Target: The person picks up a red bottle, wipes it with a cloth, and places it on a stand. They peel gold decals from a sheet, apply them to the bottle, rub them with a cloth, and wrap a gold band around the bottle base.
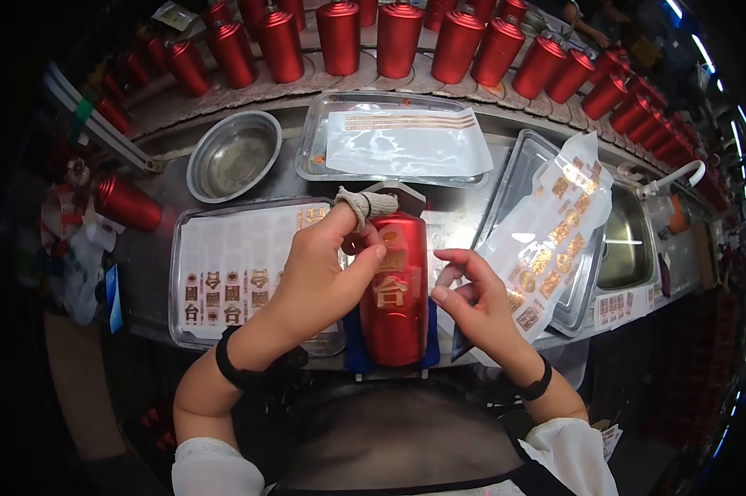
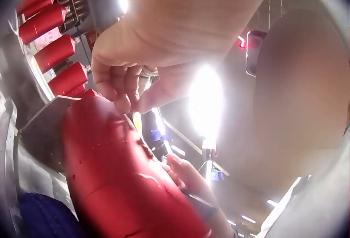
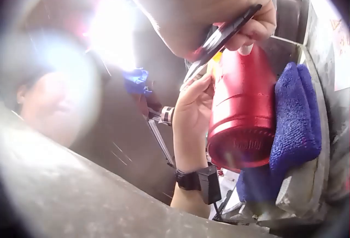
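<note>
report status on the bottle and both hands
Left hand pinches sticker; right hand holds dark tool. Bottle lies on blue pads. Nothing visibly in the way.

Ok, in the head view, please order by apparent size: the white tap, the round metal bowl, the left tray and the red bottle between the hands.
1. Left tray, partly hidden
2. Red bottle, partly hidden
3. Round metal bowl
4. White tap

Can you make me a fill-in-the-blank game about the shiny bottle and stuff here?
The bottle nearest the left hand is coloured ____.
The big writing on its front is coloured ____.
The cloth padding beside it is coloured ____.
In the head view, the number of black wristbands showing is ____.
Missing words: red; gold; blue; two.
</note>
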Tool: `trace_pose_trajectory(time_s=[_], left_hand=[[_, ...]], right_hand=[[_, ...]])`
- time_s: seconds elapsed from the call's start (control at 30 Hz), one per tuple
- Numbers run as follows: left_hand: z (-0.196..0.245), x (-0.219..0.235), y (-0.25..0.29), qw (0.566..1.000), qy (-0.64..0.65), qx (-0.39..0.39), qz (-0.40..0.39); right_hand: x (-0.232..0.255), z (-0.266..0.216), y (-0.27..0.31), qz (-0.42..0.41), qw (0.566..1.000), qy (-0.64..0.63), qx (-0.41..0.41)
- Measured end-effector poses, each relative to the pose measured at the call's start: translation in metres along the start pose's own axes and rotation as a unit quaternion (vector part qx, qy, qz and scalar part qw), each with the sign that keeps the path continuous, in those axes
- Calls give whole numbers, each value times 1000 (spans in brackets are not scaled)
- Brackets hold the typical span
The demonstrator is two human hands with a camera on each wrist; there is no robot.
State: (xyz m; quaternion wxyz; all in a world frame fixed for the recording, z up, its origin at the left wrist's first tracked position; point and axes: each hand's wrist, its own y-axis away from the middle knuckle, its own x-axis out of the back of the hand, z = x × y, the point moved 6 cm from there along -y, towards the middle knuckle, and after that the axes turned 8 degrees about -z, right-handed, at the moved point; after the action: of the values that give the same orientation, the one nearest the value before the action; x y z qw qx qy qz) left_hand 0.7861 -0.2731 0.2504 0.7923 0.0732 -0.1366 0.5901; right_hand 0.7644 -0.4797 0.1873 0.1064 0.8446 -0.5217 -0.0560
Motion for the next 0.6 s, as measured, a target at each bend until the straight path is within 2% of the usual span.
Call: trace_pose_trajectory(time_s=[0.07, 0.17, 0.27, 0.37, 0.47, 0.6], left_hand=[[-1, -2, -4, 998, -37, -27, 32], [-2, -3, -4, 999, -17, -19, 36], [-13, -7, -6, 998, 40, 29, 33], [-23, -8, -7, 997, 56, 40, 42], [-19, -9, -10, 996, 41, 2, 79], [-20, -9, -11, 996, 40, -2, 79]], right_hand=[[-7, -5, -9, 12, 1000, 11, 12], [-13, -9, -16, 18, 998, 57, 12], [-13, -11, -19, 30, 992, 118, 32], [-14, -10, -19, 27, 994, 106, 4], [-9, -8, -19, 17, 993, 117, 8], [-8, -8, -19, 6, 995, 102, 9]])
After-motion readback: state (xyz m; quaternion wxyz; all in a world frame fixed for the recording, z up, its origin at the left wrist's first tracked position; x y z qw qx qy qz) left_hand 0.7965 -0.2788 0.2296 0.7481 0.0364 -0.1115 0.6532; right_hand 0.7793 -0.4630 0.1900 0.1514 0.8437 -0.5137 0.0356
